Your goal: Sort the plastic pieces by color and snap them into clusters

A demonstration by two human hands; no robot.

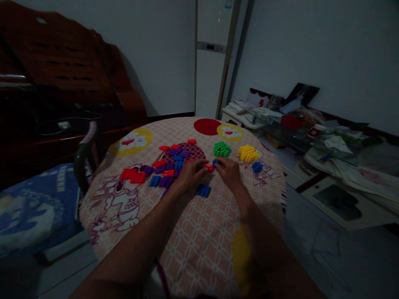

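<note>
Over the middle of a round table, my left hand is closed in a pinch on a red plastic block. Facing it, my right hand pinches a small blue block near the red one; I cannot tell whether the two touch. Loose purple blocks, red blocks and blue blocks lie around and left of my left hand. Beyond my right hand sit a green cluster of blocks and a yellow cluster. A few blue blocks lie to the right.
The patterned tablecloth covers the round table. A chair with a blue cushion stands at the left, before a wooden sofa. On the right, a low cabinet carries papers and clutter. A tall white unit stands behind.
</note>
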